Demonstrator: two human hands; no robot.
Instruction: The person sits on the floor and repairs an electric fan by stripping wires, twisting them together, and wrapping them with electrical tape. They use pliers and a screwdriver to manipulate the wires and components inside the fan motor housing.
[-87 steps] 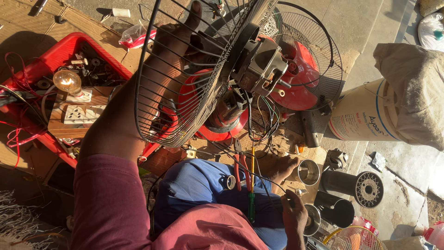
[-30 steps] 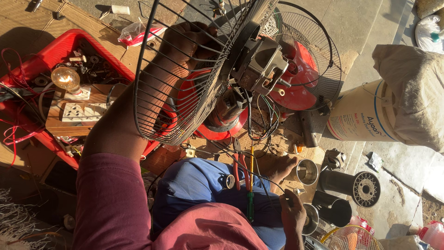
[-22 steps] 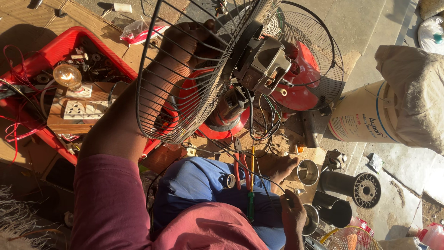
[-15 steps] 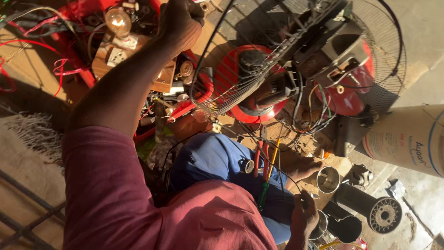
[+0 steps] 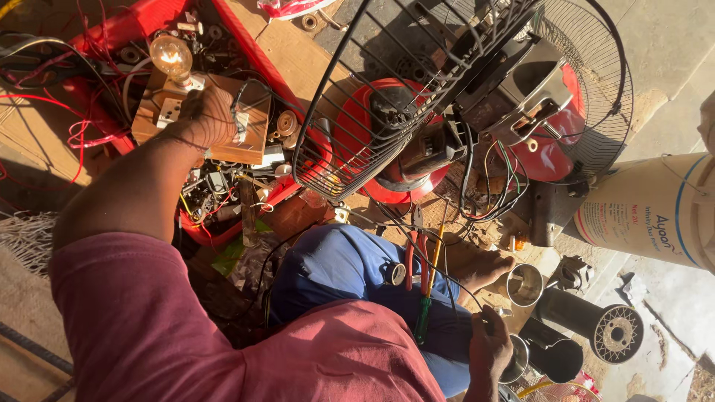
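My left hand (image 5: 202,115) lies on a wooden board (image 5: 249,145) inside a red crate (image 5: 134,26), its fingers curled over a white socket. A glass bulb (image 5: 170,54) stands on that board just beyond the hand. A fan's wire guard (image 5: 387,89) hangs to the right of the hand, apart from it, with the bare motor (image 5: 514,82) and red housing (image 5: 555,149) behind. My right hand (image 5: 488,348) rests low by my blue-trousered knee (image 5: 335,264), fingers pinched on a thin black wire. Red-handled pliers (image 5: 413,257) and a green screwdriver (image 5: 424,316) lie on my leg.
The crate holds tangled red and black wires (image 5: 45,67) and small parts. A white sack (image 5: 655,216) lies at the right. Metal cups (image 5: 525,284) and a black cylinder with a spoked end (image 5: 614,331) stand near my right hand. My bare foot (image 5: 484,266) sits under the fan.
My left hand has let go of the fan's wire guard and moved left onto the wooden board in the crate. The view has swung left and closer. The right hand stayed put.
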